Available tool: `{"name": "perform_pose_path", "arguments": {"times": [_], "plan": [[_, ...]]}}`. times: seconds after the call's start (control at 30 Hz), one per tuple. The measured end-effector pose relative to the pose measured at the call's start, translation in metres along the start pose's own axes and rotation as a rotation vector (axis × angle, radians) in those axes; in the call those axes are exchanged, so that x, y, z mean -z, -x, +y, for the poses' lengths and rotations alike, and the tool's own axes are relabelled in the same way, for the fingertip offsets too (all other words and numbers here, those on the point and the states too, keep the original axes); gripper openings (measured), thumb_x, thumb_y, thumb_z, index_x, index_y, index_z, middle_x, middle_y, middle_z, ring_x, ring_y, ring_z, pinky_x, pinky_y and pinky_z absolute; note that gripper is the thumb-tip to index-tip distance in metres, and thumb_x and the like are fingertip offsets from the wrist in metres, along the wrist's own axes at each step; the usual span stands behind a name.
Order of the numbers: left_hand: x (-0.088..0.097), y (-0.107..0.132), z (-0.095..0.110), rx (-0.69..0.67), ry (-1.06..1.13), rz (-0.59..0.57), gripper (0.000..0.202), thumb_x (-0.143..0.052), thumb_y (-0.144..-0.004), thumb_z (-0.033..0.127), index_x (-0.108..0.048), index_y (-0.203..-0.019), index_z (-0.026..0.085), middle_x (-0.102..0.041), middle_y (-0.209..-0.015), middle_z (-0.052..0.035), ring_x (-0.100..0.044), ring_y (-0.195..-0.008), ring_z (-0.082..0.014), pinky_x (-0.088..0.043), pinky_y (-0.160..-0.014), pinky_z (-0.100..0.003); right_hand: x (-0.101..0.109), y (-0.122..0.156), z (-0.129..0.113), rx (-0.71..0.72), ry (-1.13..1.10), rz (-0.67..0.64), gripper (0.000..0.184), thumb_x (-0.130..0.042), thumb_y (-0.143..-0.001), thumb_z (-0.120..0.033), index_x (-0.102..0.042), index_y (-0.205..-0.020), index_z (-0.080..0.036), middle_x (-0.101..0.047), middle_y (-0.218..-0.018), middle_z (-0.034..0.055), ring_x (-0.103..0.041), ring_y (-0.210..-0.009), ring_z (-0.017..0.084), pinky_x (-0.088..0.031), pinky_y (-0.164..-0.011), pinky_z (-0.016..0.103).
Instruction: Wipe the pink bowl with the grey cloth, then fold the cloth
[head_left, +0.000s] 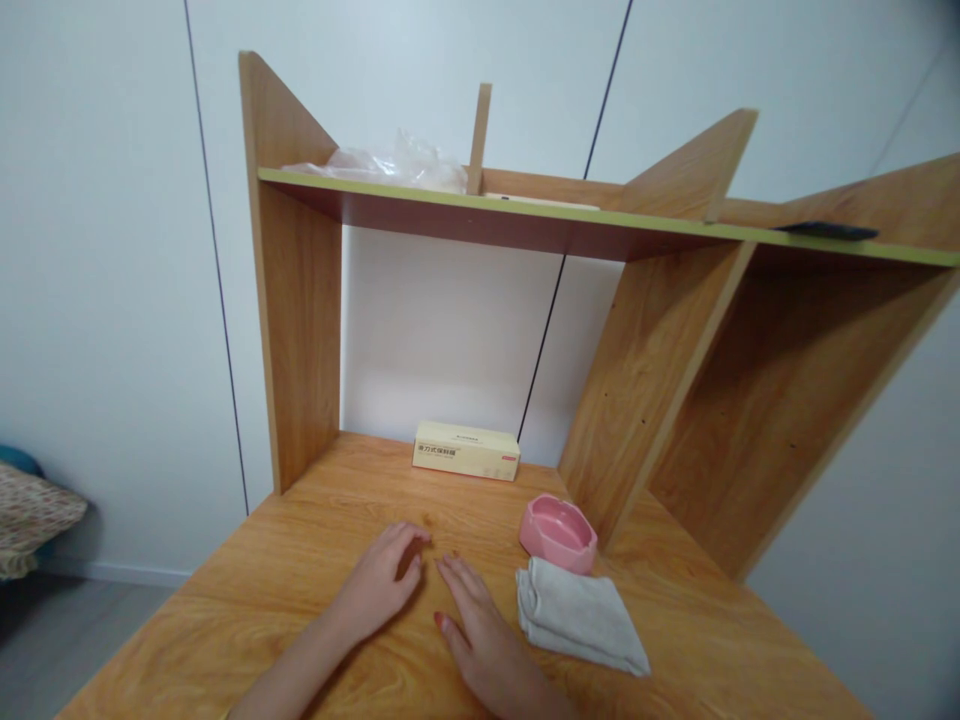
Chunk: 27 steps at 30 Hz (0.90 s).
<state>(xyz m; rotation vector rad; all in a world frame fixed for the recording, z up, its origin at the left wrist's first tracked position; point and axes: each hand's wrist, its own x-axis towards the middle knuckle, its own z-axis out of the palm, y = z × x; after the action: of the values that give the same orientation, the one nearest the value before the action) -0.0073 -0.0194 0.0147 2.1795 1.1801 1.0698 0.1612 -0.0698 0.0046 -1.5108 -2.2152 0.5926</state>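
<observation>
My left hand [384,585] is over the wooden desk [277,585], fingers curved and thumb apart, holding nothing. Beside it, my right hand [484,640] lies low with its fingers stretched forward and its thumb apart, also without anything in it. To the right of my right hand is a folded grey cloth [581,615]. A pink faceted bowl [559,535] stands just behind the cloth. Farther back, in front of the wall, rests a long cream-coloured box [465,453] with printed characters on its front.
A wooden shelf unit [304,330] rises from the back of the desk. On its upper board [525,215] lie a clear plastic bag [405,165] and, at the right, a dark flat object [829,231]. Patterned fabric [37,510] shows at the far left.
</observation>
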Motion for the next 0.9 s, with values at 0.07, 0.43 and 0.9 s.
{"name": "perform_pose_path", "arguments": {"times": [0.07, 0.43, 0.9], "plan": [[-0.002, 0.002, -0.001, -0.026, -0.01, -0.05, 0.027, -0.043, -0.076, 0.015, -0.058, -0.099, 0.02, -0.061, -0.107, -0.006, -0.053, -0.103, -0.0186, -0.039, -0.093, -0.031, 0.0, -0.001, 0.002, -0.002, 0.008, -0.045, 0.053, -0.035, -0.083, -0.021, -0.03, -0.134, -0.009, -0.026, -0.142, 0.0065, -0.017, -0.131, 0.016, -0.015, -0.109, 0.033], [-0.01, 0.004, -0.012, -0.079, -0.062, -0.205, 0.049, -0.041, -0.074, 0.007, -0.051, -0.12, 0.022, -0.051, -0.127, -0.0027, -0.044, -0.118, -0.0167, -0.032, -0.102, -0.034, 0.003, -0.001, 0.003, 0.011, 0.062, -0.071, 0.051, -0.034, -0.085, -0.026, -0.033, -0.133, -0.01, -0.027, -0.141, 0.0055, -0.02, -0.13, 0.018, -0.016, -0.109, 0.034], [-0.012, 0.007, -0.018, -0.036, -0.116, -0.293, 0.046, -0.042, -0.076, 0.012, -0.049, -0.122, 0.019, -0.05, -0.128, -0.0047, -0.043, -0.118, -0.0165, -0.032, -0.103, -0.033, 0.001, -0.001, 0.004, 0.035, 0.076, -0.058, 0.052, -0.034, -0.085, -0.024, -0.031, -0.134, -0.01, -0.026, -0.141, 0.0059, -0.021, -0.13, 0.018, -0.017, -0.109, 0.034]]}}
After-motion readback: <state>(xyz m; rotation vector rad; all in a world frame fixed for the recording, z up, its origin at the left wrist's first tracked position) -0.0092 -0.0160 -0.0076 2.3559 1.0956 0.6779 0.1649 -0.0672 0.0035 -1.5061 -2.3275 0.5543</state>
